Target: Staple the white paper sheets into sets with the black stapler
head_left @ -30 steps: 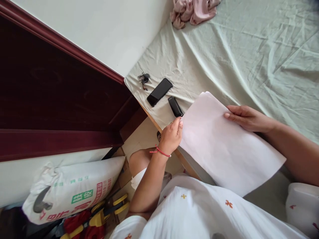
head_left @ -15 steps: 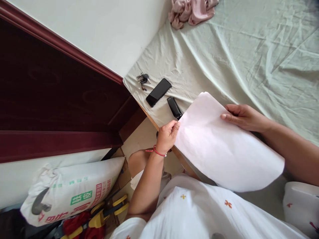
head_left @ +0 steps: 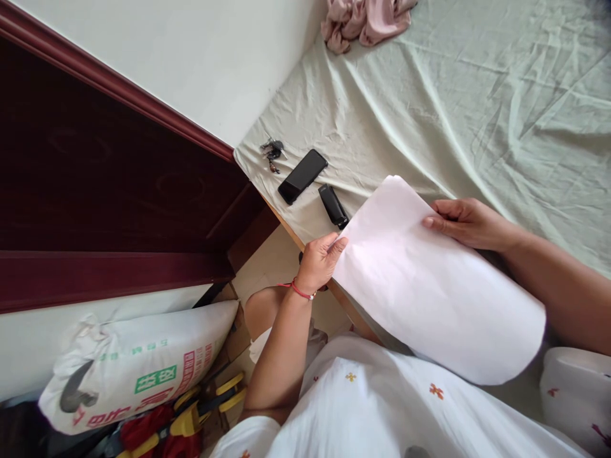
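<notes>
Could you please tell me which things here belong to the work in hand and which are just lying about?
Work in hand:
White paper, held by the left hand and the right hand
Possibly the black stapler-like object, close to the left hand

Apparently just lying about:
Keys
Phone
Pink cloth
Printed sack

Keys (head_left: 273, 151) near a black phone (head_left: 303, 176), crumpled pink cloth (head_left: 363, 24), white printed sack (head_left: 143, 353)

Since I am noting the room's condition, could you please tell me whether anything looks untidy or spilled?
I see nothing spilled or broken. Only the pink cloth, bunched by the wall, and the wrinkled sheet look untidy; the paper held by the left hand and right hand is curved.
</notes>
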